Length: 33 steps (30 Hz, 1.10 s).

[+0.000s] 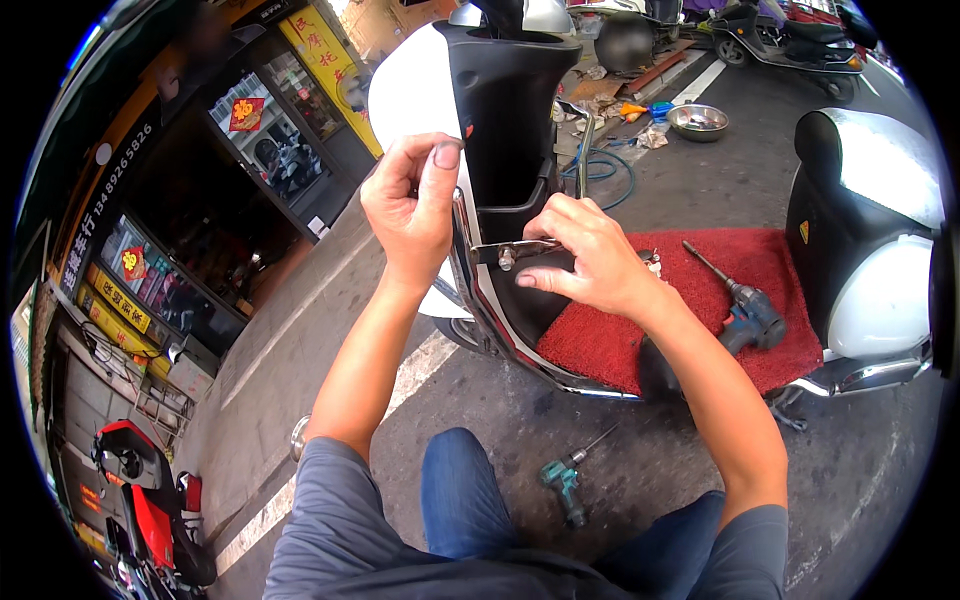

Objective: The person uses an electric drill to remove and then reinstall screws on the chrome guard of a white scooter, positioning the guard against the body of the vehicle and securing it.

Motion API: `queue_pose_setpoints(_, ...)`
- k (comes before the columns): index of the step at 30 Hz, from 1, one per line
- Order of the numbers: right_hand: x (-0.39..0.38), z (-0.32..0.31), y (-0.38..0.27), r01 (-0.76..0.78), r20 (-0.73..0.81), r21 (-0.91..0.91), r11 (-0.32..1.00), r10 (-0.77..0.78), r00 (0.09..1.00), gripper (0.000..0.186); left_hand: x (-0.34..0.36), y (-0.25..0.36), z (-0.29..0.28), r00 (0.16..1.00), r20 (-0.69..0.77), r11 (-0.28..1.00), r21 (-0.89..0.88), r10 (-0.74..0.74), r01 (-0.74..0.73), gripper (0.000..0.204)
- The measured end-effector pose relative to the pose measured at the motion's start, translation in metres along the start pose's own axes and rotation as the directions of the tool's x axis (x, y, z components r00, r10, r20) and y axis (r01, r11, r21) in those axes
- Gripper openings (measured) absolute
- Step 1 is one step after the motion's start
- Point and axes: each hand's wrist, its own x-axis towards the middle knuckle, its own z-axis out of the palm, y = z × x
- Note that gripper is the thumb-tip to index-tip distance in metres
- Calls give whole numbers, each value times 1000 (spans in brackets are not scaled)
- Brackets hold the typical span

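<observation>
In front of me stands a white and black scooter (408, 92). My left hand (415, 205) is raised at the edge of its white front panel, with thumb and fingers pinched together. Whatever lies between those fingertips is too small or hidden to make out. A chrome bar (462, 215) runs down the panel's edge just below this hand. My right hand (590, 250) grips the end of a flat metal bracket (490, 252), its thumb lower down and apart from it. A bolt (506, 262) sticks out of the bracket toward me.
On the scooter's red floor mat (620, 345) lies a power tool with a long bit (752, 318). A teal cordless drill (563, 490) rests on the ground between my knees. Beyond are a blue hose (612, 180) and a metal bowl (698, 122). A red scooter (150, 520) stands at left.
</observation>
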Motion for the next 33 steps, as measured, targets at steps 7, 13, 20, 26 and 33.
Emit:
queue_pose_setpoints(7,1,29,0,7,-245,-95,995,-30,969,45,12,8,19,985,53,981,-101,-163,167,17)
queue_pose_setpoints(13,-1,39,4,148,-405,-51,988,-156,901,39,16,6,23,984,84,987,-25,-158,160,17)
queue_pose_setpoints(20,-2,45,0,207,-365,-181,961,-261,894,30,14,8,18,968,132,977,37,-212,209,17)
queue_pose_setpoints(26,-4,40,-2,229,-377,-109,967,-253,891,29,14,9,21,975,138,981,113,-174,159,14)
queue_pose_setpoints(33,-1,23,-36,400,-273,-82,913,-407,872,30,17,6,19,991,117,993,98,-72,60,11)
